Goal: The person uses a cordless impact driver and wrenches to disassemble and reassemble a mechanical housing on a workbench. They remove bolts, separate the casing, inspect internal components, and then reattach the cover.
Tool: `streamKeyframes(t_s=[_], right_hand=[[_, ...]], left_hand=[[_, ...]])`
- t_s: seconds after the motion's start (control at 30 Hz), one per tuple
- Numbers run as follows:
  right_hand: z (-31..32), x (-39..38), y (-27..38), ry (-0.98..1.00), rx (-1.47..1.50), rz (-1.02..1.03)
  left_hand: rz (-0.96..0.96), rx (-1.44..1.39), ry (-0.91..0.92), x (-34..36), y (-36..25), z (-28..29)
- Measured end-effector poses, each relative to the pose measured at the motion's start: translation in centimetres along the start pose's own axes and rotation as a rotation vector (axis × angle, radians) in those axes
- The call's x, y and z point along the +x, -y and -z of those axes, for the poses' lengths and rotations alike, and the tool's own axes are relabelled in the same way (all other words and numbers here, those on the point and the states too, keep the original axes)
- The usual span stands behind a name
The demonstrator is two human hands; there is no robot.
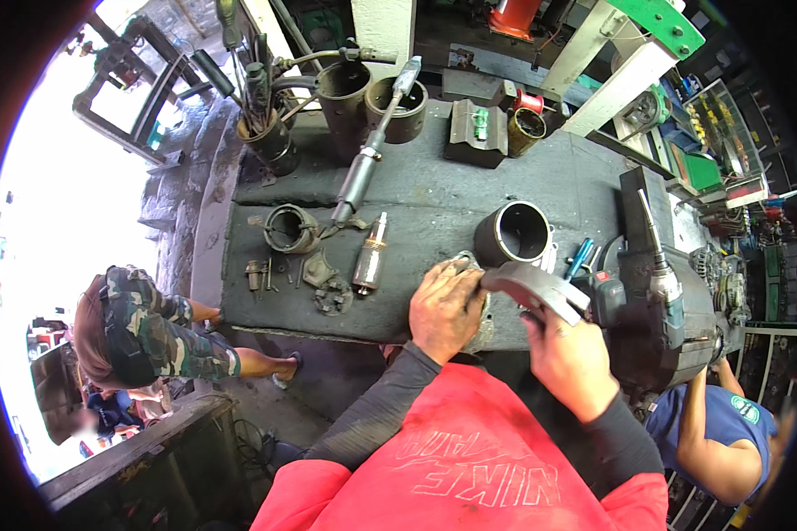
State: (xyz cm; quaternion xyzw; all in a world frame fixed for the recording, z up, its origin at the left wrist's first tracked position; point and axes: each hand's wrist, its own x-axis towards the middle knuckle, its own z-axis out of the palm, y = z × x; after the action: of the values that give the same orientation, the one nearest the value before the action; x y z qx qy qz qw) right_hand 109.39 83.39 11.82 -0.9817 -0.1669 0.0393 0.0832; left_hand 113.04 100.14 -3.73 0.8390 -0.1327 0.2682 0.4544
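My left hand (445, 311) is closed on a dirty metal casting (482, 334) at the bench's front edge, its fingers hiding most of the part. In my right hand (572, 363) is a thick, curved grey metal piece (540, 287), blurred, its far end close to my left fingers. Just beyond stands an open metal cylinder (521, 232). An armature (369, 265) with a copper-coloured band lies to the left. Near it are a short ring-shaped housing (292, 230), a flat metal end plate (317, 268), a toothed round part (334, 297) and a small pinion (254, 274).
A long soldering-iron-like tool (359, 177) leans on a metal pot (398, 111). A tin of tools (267, 142) and a dark block (476, 133) stand farther back. A power driver (666, 301) sits at right. People are at left (164, 327) and lower right (717, 434).
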Motion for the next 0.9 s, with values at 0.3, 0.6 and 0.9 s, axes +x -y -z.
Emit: streamKeyframes(t_s=[0.3, 0.6, 0.9], right_hand=[[-10.3, -4.6, -6.4, -0.151, 0.234, -0.350], [-22.0, -4.0, -9.1, -0.303, 0.205, -0.234], [-18.2, -11.0, -13.3, -0.729, 0.359, -0.789]], left_hand=[[0.025, -0.016, 0.070, -0.2, -0.1, 0.1], [0.002, 0.013, 0.065, -0.1, -0.1, 0.0], [0.008, 0.097, 0.090, 0.4, -0.7, 0.2]])
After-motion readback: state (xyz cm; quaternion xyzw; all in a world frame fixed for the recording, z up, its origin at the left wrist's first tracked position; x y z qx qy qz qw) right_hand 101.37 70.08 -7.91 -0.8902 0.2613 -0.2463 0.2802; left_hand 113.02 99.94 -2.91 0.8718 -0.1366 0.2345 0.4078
